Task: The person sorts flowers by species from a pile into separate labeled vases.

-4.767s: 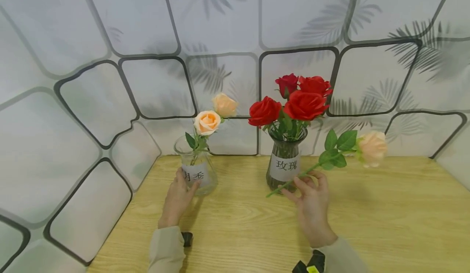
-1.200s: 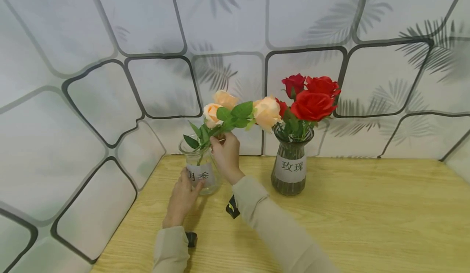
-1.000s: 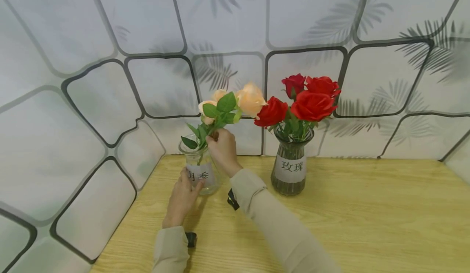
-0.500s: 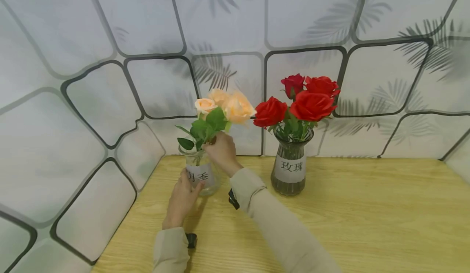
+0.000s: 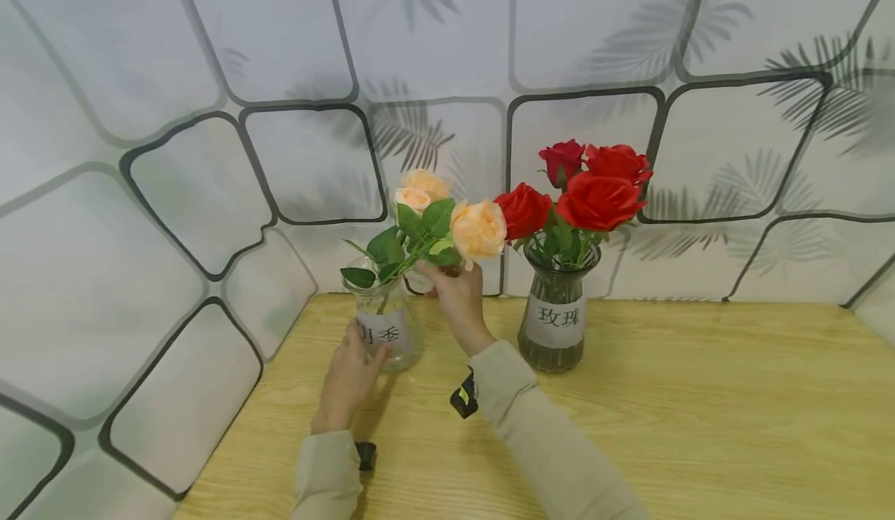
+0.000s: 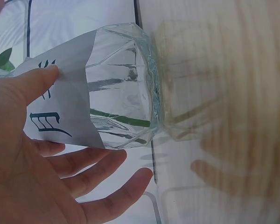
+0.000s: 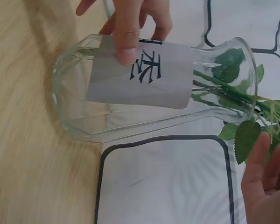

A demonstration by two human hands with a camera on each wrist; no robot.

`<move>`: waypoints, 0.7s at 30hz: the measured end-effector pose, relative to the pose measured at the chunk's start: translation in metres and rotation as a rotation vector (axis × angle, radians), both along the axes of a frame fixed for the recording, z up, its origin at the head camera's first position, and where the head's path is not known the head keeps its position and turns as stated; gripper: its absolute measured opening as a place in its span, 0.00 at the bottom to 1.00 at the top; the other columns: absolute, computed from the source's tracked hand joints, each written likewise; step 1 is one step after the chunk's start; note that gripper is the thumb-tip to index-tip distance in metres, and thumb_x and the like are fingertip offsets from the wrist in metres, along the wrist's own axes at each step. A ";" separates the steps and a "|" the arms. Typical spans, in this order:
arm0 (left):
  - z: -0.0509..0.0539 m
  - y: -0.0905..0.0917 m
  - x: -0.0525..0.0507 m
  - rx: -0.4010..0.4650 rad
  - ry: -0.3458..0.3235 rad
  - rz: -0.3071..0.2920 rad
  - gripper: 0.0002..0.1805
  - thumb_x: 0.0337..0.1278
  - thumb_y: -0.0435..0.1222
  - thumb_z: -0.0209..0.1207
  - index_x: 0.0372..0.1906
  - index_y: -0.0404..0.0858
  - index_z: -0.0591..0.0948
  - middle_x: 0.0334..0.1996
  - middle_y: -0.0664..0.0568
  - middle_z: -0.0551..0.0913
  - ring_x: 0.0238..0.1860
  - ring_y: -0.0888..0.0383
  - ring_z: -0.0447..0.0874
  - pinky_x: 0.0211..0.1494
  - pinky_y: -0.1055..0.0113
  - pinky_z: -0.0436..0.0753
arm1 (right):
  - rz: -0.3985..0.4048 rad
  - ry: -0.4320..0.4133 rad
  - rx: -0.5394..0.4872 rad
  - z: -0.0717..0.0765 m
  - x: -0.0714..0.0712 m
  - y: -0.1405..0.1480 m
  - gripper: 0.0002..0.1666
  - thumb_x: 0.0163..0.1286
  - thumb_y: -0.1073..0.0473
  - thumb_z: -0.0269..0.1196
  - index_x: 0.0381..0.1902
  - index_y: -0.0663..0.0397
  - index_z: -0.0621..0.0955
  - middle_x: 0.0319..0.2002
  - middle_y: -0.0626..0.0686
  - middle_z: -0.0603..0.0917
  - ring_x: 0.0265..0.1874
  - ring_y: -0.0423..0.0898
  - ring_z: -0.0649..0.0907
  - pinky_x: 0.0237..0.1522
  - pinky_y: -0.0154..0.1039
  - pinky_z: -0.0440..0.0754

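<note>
My left hand (image 5: 347, 376) grips the clear glass vase (image 5: 405, 347) by its labelled side; in the left wrist view the thumb lies on the white label (image 6: 70, 105) and the fingers reach round behind. Peach roses (image 5: 428, 186) stand in this vase, their green stems visible through the glass (image 7: 219, 86). One peach rose (image 5: 478, 230) leans out to the right over the rim. Just right of the vase mouth is my right hand (image 5: 460, 300), under that bloom; in the right wrist view its loose fingers (image 7: 256, 161) are beside the leaves, with no stem visibly pinched.
A dark glass vase (image 5: 552, 355) with several red roses (image 5: 601, 201) stands to the right, its label facing me. Both vases are on a wooden table (image 5: 699, 411), close to a patterned backdrop (image 5: 440, 46).
My right hand has carried a peach rose from the right into the clear vase, then drawn back rightward from its stem. That bloom has tipped right. My left hand has stayed on the vase.
</note>
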State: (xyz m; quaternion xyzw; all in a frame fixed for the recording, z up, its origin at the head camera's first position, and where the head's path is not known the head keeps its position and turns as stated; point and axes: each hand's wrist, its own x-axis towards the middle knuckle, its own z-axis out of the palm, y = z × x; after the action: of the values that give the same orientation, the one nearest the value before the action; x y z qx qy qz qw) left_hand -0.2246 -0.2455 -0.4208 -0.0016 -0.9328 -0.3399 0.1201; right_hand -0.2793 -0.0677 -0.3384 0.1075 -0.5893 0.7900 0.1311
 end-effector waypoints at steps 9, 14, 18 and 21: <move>0.002 0.001 0.001 -0.005 0.003 0.003 0.43 0.73 0.42 0.59 0.74 0.19 0.50 0.66 0.18 0.64 0.65 0.26 0.69 0.64 0.35 0.71 | -0.101 0.096 0.114 0.017 0.001 -0.011 0.21 0.69 0.65 0.69 0.58 0.63 0.77 0.39 0.57 0.83 0.17 0.38 0.78 0.26 0.41 0.87; 0.001 0.002 0.001 -0.004 -0.005 0.001 0.43 0.74 0.42 0.59 0.74 0.19 0.50 0.67 0.19 0.64 0.65 0.27 0.69 0.65 0.36 0.71 | -0.057 0.130 0.300 0.014 0.000 -0.007 0.22 0.70 0.64 0.68 0.60 0.64 0.79 0.45 0.62 0.85 0.18 0.52 0.81 0.25 0.45 0.86; 0.002 0.001 0.002 -0.005 -0.022 0.004 0.43 0.74 0.43 0.58 0.75 0.20 0.50 0.68 0.19 0.62 0.66 0.27 0.67 0.66 0.36 0.70 | 0.000 0.077 0.402 0.010 0.003 0.007 0.16 0.70 0.61 0.69 0.50 0.66 0.83 0.28 0.60 0.83 0.17 0.52 0.82 0.24 0.39 0.84; 0.004 -0.001 0.003 -0.009 -0.033 0.005 0.44 0.74 0.45 0.58 0.75 0.21 0.49 0.68 0.20 0.62 0.66 0.27 0.67 0.66 0.36 0.70 | 0.054 0.018 0.393 0.005 0.008 0.022 0.15 0.69 0.61 0.69 0.48 0.68 0.84 0.29 0.59 0.82 0.18 0.44 0.81 0.27 0.39 0.86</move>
State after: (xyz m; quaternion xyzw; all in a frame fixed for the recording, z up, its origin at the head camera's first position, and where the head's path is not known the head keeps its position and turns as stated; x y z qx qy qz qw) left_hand -0.2218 -0.2462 -0.4165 0.0060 -0.9362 -0.3353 0.1056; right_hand -0.2709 -0.0457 -0.3334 0.1541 -0.7278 0.6620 0.0915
